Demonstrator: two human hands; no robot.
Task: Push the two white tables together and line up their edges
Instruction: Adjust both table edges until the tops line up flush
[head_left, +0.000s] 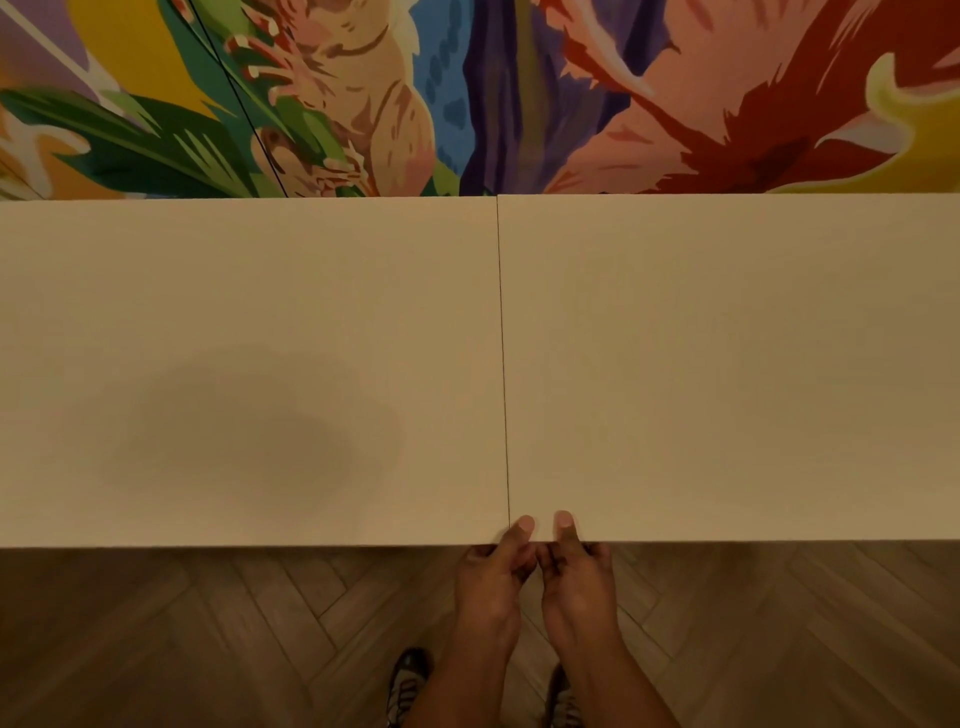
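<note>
Both hands (540, 566) gripping right table (727, 364) near edge.

No legible text, labels, brand marks, numbers or signs observed anywhere in view. The far wall mural (467, 93) carries only painted shapes; both white tabletops (260, 312) are unmarked.

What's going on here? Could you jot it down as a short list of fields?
left table: white, bare top
right table: white, bare top
seam: thin dark line, tables pushed together
near edges: nearly level; far edges show a slight step
left hand: grips right table's near edge beside the seam
right hand: grips right table's near edge
wall: colourful mural
</note>
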